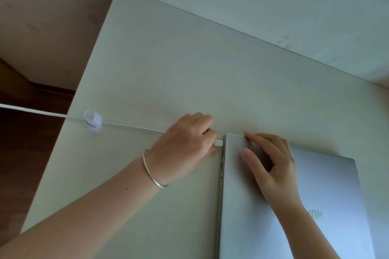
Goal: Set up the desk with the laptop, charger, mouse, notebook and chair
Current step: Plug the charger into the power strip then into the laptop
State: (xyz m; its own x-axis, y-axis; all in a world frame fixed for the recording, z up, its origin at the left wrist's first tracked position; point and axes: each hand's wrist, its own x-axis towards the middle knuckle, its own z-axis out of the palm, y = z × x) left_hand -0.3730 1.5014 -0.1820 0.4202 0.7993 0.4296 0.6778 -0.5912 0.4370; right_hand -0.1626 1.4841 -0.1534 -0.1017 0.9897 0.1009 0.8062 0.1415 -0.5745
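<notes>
A closed silver laptop (328, 200) lies flat at the right of the pale desk (168, 65). My left hand (185, 145) pinches the white plug of the charger cable (130, 125) right at the laptop's left edge, near its far corner. The plug tip touches the row of ports. My right hand (271, 160) rests on the lid near that corner, fingers spread and pressing down. The cable runs left across the desk and off its left edge, with a white velcro strap (93, 121) wrapped on it. No mouse, notebook or chair is in view.
The desk stands against a wall with pale floral wallpaper (294, 6) along its back edge. Dark wooden floor (25, 132) shows beyond the desk's left edge. A silver bangle (153, 174) sits on my left wrist.
</notes>
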